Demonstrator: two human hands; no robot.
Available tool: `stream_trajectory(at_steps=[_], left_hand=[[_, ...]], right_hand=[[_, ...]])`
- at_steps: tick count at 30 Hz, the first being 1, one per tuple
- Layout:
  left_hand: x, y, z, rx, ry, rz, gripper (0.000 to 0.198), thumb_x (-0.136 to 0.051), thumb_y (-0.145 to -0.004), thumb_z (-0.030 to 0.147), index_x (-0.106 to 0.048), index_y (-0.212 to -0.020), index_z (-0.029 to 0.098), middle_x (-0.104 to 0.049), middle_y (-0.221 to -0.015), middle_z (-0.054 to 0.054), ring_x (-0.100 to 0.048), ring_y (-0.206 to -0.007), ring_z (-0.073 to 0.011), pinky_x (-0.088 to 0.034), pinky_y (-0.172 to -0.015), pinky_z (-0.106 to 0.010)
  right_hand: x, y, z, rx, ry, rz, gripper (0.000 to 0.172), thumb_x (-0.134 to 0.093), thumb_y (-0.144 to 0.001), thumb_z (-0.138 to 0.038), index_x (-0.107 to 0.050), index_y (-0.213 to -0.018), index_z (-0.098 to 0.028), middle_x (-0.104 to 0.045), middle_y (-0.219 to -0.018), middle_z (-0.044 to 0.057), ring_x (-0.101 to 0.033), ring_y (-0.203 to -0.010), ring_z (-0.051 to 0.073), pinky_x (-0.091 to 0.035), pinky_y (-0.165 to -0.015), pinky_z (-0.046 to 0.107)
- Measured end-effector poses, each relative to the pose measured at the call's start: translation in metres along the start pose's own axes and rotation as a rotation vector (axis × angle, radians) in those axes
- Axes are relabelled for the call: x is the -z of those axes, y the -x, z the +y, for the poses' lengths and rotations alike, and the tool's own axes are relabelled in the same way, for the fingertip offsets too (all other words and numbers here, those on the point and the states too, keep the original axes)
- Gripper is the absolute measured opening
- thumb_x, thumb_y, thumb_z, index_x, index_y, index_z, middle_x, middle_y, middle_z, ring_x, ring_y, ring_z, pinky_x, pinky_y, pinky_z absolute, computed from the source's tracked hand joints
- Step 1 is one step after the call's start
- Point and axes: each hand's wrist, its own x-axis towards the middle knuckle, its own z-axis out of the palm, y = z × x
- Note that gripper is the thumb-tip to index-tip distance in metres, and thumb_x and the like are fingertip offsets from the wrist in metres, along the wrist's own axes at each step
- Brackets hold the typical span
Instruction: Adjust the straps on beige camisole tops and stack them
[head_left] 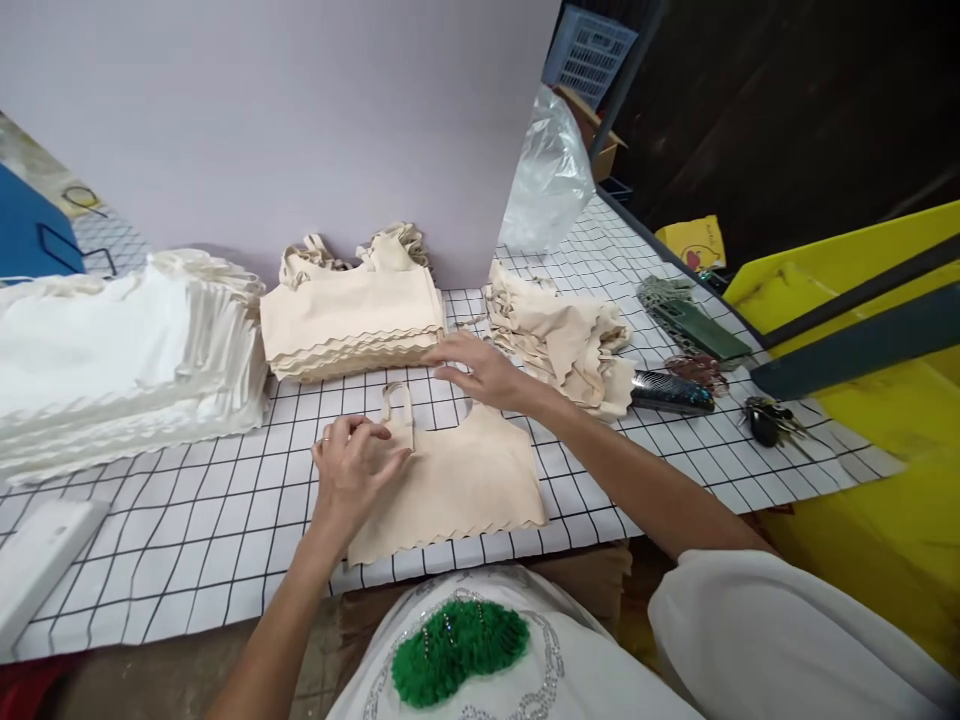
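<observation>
A beige camisole top [457, 485] with a scalloped hem lies flat on the table's front part, its left strap loop [407, 405] standing out at the upper edge. My left hand [352, 465] rests at the top's left shoulder, fingers loosely bent and thumb apart, with nothing seen in them. Over the right shoulder of the top, my right hand [480, 368] hovers with fingers stretched to the left; it covers the right strap. Its fingertips reach the near right corner of a stack of folded beige tops [352, 310]; whether they touch it I cannot tell.
A tall stack of white tops [97, 350] stands left, a white box-like object [49, 560] before it. Right lie a loose heap of beige tops [562, 335], a dark patterned case [673, 391], a green phone [705, 330] and keys [772, 422]. A pale panel [300, 120] rises behind.
</observation>
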Motion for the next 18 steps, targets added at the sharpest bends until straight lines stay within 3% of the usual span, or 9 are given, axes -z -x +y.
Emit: stream_trajectory(at_steps=[4,7,9,15,18], left_hand=[[-0.006,-0.021,0.015,-0.108,0.191,-0.120,0.012,-0.067,-0.089,0.033,-0.067,-0.096,0.023,-0.063,-0.099,-0.006,-0.060,-0.096,-0.0246,-0.047,-0.086,-0.041],[-0.024,-0.047,0.025,-0.111,0.240,-0.256,0.013,-0.062,-0.090,0.030,-0.070,-0.097,0.022,-0.065,-0.094,-0.006,-0.062,-0.082,-0.0205,-0.051,-0.075,-0.036],[-0.038,-0.066,0.029,-0.130,0.224,-0.279,0.014,-0.059,-0.090,0.025,-0.071,-0.095,0.020,-0.065,-0.090,-0.006,-0.062,-0.074,-0.0178,-0.052,-0.072,-0.034],[-0.069,-0.111,0.041,-0.368,-0.066,-0.270,0.035,-0.045,-0.092,0.011,-0.070,-0.114,0.023,-0.063,-0.100,-0.007,-0.064,-0.083,-0.0195,-0.050,-0.071,-0.031],[-0.076,-0.123,0.046,-0.412,-0.248,-0.321,0.028,-0.049,-0.091,0.009,-0.071,-0.105,0.021,-0.062,-0.094,-0.008,-0.063,-0.080,-0.0208,-0.048,-0.070,-0.032]], right_hand=[[0.021,0.044,0.017,-0.238,0.085,0.147,0.016,-0.056,-0.096,-0.021,-0.072,-0.091,-0.019,-0.072,-0.091,0.006,-0.060,-0.088,0.021,-0.046,-0.088,0.038],[0.019,0.060,0.027,-0.380,0.190,0.170,0.016,-0.059,-0.091,-0.016,-0.071,-0.080,-0.018,-0.072,-0.083,0.005,-0.056,-0.087,0.022,-0.043,-0.086,0.039],[0.013,0.063,0.028,-0.404,0.249,0.179,0.016,-0.060,-0.090,-0.015,-0.071,-0.079,-0.018,-0.072,-0.083,0.006,-0.054,-0.091,0.023,-0.041,-0.085,0.039],[-0.002,0.055,0.018,-0.364,0.359,0.077,0.017,-0.057,-0.091,-0.014,-0.073,-0.083,-0.016,-0.068,-0.086,0.008,-0.050,-0.093,0.024,-0.038,-0.086,0.040],[-0.008,0.051,0.011,-0.428,0.430,0.019,0.017,-0.060,-0.093,-0.021,-0.072,-0.083,-0.016,-0.068,-0.090,0.009,-0.050,-0.100,0.027,-0.036,-0.093,0.046]])
